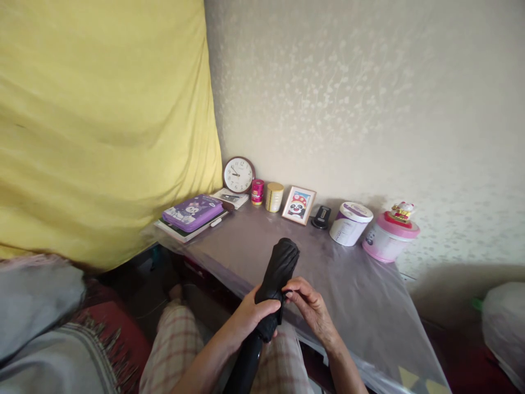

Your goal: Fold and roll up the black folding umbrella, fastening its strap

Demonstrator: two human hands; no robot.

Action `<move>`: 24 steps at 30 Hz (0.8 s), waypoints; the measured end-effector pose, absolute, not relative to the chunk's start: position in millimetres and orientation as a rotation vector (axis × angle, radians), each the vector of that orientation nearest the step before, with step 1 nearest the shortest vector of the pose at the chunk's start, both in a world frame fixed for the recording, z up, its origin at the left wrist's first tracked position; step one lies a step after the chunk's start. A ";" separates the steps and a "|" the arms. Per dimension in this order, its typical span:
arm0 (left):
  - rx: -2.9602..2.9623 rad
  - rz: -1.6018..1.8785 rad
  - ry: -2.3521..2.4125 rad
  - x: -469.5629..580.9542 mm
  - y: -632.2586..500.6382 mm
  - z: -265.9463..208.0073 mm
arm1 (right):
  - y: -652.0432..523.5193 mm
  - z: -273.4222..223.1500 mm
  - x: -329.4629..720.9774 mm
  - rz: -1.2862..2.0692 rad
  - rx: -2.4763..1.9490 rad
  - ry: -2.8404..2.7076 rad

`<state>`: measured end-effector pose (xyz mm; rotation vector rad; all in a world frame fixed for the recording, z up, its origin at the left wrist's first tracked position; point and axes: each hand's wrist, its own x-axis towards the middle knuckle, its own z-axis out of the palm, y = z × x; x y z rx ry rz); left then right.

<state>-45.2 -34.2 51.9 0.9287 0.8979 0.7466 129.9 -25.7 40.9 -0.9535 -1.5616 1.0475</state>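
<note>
A folded black umbrella [283, 262] is held slanting over my lap at the table's front edge, its top end pointing up and away. My left hand [252, 314] wraps round its middle, thumb across the front. Below that hand, the dark handle [244, 364] runs down toward me. At the umbrella's right side, my right hand [309, 306] pinches a small black strap [288, 291] between thumb and fingertips. The fabric looks gathered closely round the shaft. Part of the umbrella is hidden behind my left hand.
Along the wall on the table [348, 295] stand a clock [239, 175], a pink can [257, 192], a yellow-lidded can [274, 198], a panda picture [299, 206], a black device [321, 217] and two tubs [350, 224]. A purple case [192, 212] lies on books at left.
</note>
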 end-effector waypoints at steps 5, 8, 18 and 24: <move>0.927 0.761 0.895 -43.1 -33.8 45.7 | -25.6 42.9 128.3 1.017 -0.973 -1.584; 0.944 0.761 0.897 -41.6 -34.1 43.5 | -24.4 39.2 126.8 1.045 -0.989 -1.522; 0.957 0.729 0.930 -43.2 -34.6 44.5 | -22.2 29.6 123.0 1.022 -1.065 -1.497; 0.784 0.682 0.797 -43.2 -32.7 32.4 | -17.9 32.8 134.6 0.838 -1.149 -1.354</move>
